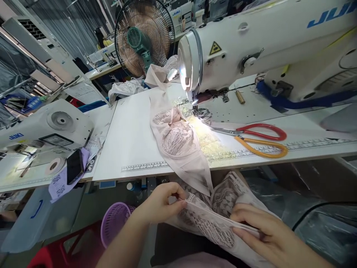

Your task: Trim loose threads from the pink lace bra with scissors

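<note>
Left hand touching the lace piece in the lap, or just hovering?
Touching. The head view shows the left hand with fingertips pinched on the top edge of the lace piece; the right hand presses on its other end.

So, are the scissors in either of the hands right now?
No, the scissors lie on the table beside the sewing machine, while the left hand and right hand both pinch the lace fabric below the table edge.

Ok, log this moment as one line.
left hand: pinching lace piece | right hand: gripping its edge | scissors: on table
</note>
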`<action>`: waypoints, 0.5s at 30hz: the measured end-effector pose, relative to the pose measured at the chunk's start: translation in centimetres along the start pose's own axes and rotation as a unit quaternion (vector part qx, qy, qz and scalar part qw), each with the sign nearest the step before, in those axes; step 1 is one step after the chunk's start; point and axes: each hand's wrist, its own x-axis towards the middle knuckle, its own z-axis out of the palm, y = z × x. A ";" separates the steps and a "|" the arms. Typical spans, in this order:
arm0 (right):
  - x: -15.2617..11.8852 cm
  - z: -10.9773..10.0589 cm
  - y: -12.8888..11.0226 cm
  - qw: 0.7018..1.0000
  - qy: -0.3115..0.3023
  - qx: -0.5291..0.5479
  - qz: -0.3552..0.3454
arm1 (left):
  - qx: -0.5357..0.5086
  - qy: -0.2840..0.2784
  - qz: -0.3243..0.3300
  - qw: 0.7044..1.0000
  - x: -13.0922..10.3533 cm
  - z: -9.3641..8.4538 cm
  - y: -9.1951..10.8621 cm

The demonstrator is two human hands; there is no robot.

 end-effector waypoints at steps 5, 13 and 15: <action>0.4 0.1 0.2 0.999 -0.006 -0.031 0.000 | -0.017 -0.002 0.001 1.000 -0.1 0.1 -0.5; -0.1 1.2 1.5 0.991 0.107 -0.066 -0.046 | 0.064 -0.045 0.049 0.996 -0.2 -0.4 -0.5; -0.2 1.2 1.5 0.987 0.137 -0.061 -0.061 | 0.076 -0.080 0.070 0.991 -0.2 -0.6 -0.6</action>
